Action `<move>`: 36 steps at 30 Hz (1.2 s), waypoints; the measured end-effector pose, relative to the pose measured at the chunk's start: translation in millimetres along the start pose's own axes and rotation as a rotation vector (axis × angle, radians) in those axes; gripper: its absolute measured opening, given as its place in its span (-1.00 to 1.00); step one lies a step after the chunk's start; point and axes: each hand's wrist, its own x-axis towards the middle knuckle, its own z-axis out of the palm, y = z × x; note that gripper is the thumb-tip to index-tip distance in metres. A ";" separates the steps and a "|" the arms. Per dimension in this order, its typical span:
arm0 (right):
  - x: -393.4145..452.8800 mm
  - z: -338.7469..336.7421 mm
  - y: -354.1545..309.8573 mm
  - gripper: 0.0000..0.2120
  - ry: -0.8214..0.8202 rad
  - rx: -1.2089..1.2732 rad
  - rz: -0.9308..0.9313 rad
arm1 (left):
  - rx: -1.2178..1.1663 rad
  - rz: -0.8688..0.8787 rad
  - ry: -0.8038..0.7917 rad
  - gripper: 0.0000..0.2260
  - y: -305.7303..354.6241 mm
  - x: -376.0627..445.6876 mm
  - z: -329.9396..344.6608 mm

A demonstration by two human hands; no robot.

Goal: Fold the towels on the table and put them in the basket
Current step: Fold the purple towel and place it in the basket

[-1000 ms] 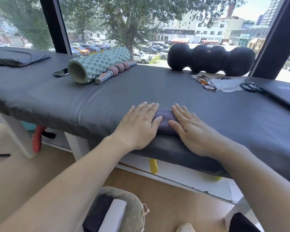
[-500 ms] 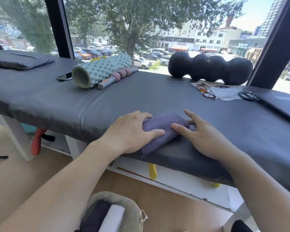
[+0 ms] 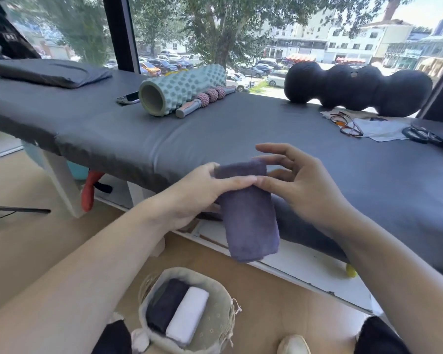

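Grey padded table (image 3: pixel 215 139) by the window; left hand (image 3: pixel 197 192) pinches the folded purple towel (image 3: pixel 248 213) off its edge, right hand (image 3: pixel 299 190) spread beside it; next, lower it into the basket (image 3: pixel 215 320) below, beside two folded towels

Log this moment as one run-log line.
left hand: gripping folded purple towel | right hand: open beside it | basket: two folded towels
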 end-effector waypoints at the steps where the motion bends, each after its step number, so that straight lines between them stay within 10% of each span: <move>1: 0.1 6.5 -1.6 -0.54 -0.028 -0.022 -0.008 | -0.028 -0.003 0.014 -0.69 -3.6 -3.4 -6.3; 10: 1.4 78.0 10.6 -0.34 -0.317 -0.280 0.000 | 0.013 -0.150 0.049 -0.86 -48.8 -39.7 -70.2; 25: 13.3 163.9 88.7 -0.71 -0.713 -0.157 0.406 | 0.106 -0.391 0.083 -0.86 -132.0 -63.3 -136.2; 30: 27.6 184.7 128.5 -0.67 -0.916 -0.593 0.225 | 0.676 -0.649 -0.151 -0.46 -153.8 -65.3 -140.9; 36: 29.3 225.7 213.8 -0.63 -1.220 -1.090 0.170 | 0.736 -0.637 -0.103 -0.44 -159.5 -48.8 -141.1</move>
